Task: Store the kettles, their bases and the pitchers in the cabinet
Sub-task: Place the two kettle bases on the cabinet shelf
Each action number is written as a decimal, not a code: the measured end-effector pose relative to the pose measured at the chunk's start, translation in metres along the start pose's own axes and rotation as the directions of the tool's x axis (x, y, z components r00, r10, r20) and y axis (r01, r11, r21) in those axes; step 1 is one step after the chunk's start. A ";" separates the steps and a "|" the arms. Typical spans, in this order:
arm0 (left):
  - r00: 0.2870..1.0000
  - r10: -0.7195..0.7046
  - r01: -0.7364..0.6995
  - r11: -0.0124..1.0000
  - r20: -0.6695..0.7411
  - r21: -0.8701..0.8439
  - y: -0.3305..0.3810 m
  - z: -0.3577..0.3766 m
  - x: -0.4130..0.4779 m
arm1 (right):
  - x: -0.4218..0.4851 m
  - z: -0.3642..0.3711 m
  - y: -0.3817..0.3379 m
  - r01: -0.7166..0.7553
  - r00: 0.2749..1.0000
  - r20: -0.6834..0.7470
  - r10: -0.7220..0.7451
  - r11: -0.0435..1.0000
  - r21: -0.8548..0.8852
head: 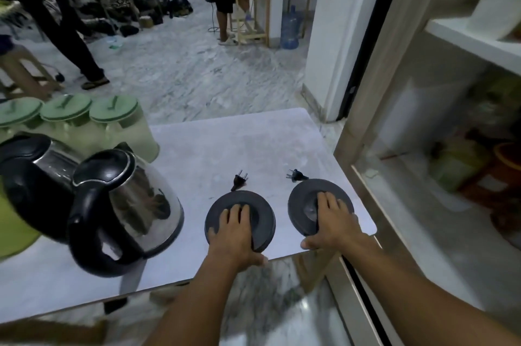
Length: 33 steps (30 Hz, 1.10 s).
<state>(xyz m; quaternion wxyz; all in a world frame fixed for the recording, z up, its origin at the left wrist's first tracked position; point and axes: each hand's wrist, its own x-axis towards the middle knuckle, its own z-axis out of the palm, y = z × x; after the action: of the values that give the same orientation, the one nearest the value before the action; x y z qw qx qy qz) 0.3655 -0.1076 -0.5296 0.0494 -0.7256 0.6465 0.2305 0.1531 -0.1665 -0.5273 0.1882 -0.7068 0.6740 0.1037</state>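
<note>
Two round black kettle bases lie near the table's front right corner. My left hand (235, 228) grips the left base (265, 213), fingers on top and thumb under its near edge. My right hand (331, 221) grips the right base (303, 204) the same way. Each base has a short cord with a plug (239, 180) pointing away from me. Two steel kettles with black lids and handles stand at the left; the nearer kettle (132, 204) is beside the left base. Behind them stand three clear pitchers with green lids (112, 110).
The white table (225, 148) ends just right of the bases. The open cabinet (423, 148) stands to the right, with a white shelf (473, 41) and bags and an orange stool inside. Two people stand on the marble floor beyond, near a wooden stand and a water bottle.
</note>
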 end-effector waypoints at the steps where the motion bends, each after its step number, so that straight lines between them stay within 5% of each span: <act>1: 1.000 0.016 -0.015 0.997 -0.008 0.074 0.001 0.005 -0.006 | -0.005 0.005 0.002 0.008 1.000 -0.007 -0.008 1.000 -0.022; 11: 0.995 0.033 0.001 0.942 -0.096 0.335 0.034 0.020 -0.080 | -0.071 0.020 0.014 0.160 0.965 -0.169 -0.201 0.960 -0.229; 21: 0.908 0.227 -0.085 0.923 -0.353 0.375 0.099 -0.108 -0.143 | -0.171 -0.133 0.035 0.024 0.861 -0.496 -0.112 0.983 -0.181; 27: 0.734 0.479 -0.274 0.857 -0.480 0.436 0.152 -0.198 -0.195 | -0.275 -0.219 0.039 -0.206 0.694 -0.715 0.085 0.975 -0.084; 33: 0.477 0.729 -0.526 0.684 -0.490 0.505 0.205 -0.233 -0.261 | -0.388 -0.230 0.059 -0.528 0.386 -0.868 0.313 0.846 0.070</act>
<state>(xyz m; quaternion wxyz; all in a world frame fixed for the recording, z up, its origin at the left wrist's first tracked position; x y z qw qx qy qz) 0.2163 0.0126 -0.1716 -0.1668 -0.4494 0.8672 -0.1351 0.0431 0.0938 -0.1707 -0.2800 -0.4831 0.8176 -0.1403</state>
